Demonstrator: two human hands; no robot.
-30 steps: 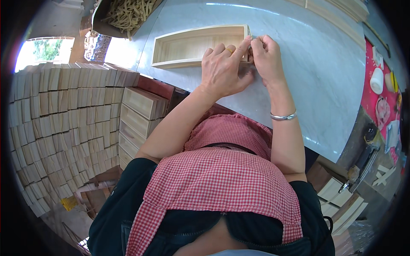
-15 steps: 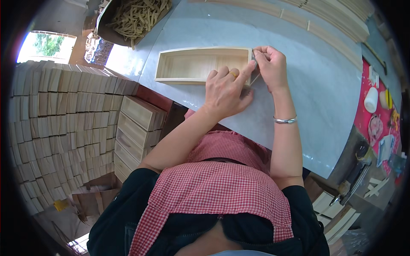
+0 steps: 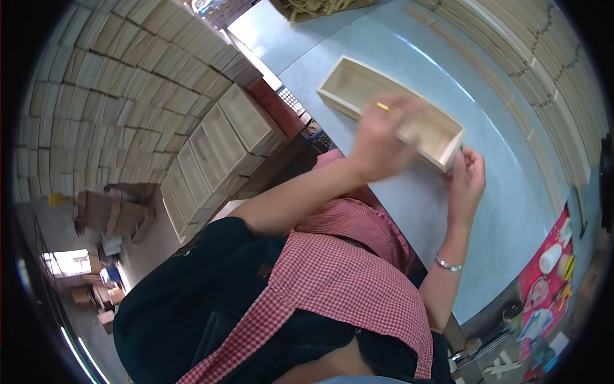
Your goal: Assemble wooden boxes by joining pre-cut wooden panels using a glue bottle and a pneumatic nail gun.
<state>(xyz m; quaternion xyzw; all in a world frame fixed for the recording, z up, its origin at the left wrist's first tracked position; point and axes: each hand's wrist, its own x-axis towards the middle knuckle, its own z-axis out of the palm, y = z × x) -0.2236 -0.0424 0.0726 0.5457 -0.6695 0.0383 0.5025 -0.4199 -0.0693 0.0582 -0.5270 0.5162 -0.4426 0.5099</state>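
A shallow, open rectangular box of pale wood (image 3: 337, 104) lies slantwise on the blue-grey marbled tabletop (image 3: 409, 205). My left hand (image 3: 389, 137), with a gold ring on one finger, is over the box's near side and is smeared by motion, so its fingers cannot be read. At the box's right end is my right hand (image 3: 469, 176), wearing a silver bangle at the wrist. Its fingers are curled together against the outside of the end wall. Whatever is between them is hidden.
Tall stacks of wooden pieces (image 3: 121, 121) and piled pale boxes (image 3: 214, 153) stand at left. Long wooden strips (image 3: 543, 45) line the far right of the table. A container of shavings-like strips (image 3: 320, 8) sits at the top. A white bottle (image 3: 550, 258) lies on a red mat.
The view has turned, and the box now slants down to the right. My left hand has left the box's right end and moved over its near side; my right hand stays at that end.
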